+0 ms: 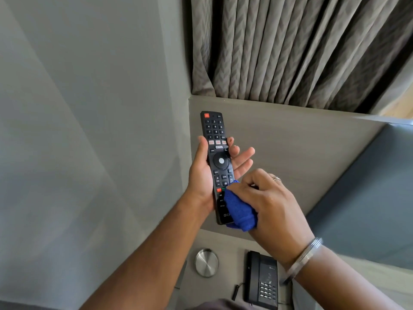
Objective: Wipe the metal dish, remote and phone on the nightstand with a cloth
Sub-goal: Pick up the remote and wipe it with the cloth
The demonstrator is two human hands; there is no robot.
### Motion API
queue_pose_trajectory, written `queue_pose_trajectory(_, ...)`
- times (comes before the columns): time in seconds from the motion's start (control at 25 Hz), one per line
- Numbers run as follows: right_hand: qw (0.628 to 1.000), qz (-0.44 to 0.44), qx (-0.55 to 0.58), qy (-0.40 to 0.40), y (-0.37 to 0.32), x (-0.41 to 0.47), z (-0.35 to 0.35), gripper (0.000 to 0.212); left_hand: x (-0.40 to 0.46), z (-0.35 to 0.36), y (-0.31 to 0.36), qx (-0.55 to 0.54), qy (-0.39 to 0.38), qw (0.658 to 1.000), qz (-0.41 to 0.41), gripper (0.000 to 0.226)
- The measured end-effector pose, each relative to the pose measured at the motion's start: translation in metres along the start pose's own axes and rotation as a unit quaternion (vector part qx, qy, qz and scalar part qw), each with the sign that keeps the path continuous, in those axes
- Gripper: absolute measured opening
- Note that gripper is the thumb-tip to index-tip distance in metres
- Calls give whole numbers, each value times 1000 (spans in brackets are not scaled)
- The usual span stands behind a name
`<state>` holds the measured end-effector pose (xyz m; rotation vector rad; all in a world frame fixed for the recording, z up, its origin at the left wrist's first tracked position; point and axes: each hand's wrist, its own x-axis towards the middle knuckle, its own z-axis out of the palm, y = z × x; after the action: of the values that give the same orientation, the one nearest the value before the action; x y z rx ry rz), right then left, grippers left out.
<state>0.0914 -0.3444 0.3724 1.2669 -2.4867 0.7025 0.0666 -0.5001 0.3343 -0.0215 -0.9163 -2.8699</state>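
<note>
Remote [218, 162] sits in my left hand [202, 175], raised above the nightstand [228, 271] with its buttons facing me and its red power key at the far end. My palm cradles the back of it, thumb along the left edge, fingers [242, 156] showing past the right edge, so the hand is wrapped around the remote. My right hand [268, 204] is bunched tight around the blue cloth [240, 211], which presses on the near end of the remote and covers the lower right of it. 1 ring shows on that hand and several thin bangles [306, 257] sit on the wrist.

Below my arms, on the nightstand, the round metal dish [206, 262] lies near the left edge, flat, with a brushed face. The black phone [262, 279] lies well apart from it toward the right edge, keypad at the near end, partly hidden by my right forearm. Its cord [235, 291] trails off its left side near the front edge.

Behind the nightstand a grey panel [290, 142] rises, with pleated curtains [301, 48] above it, a grey wall [89, 108] to the left and a padded headboard [368, 198] to the right.
</note>
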Motion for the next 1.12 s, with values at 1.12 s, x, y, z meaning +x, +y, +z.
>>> queue_pose_trajectory(1.12, 984, 2, -123, -130, 37, -19, -16, 26, -18, 1, -17, -39, -14, 999, -17, 62)
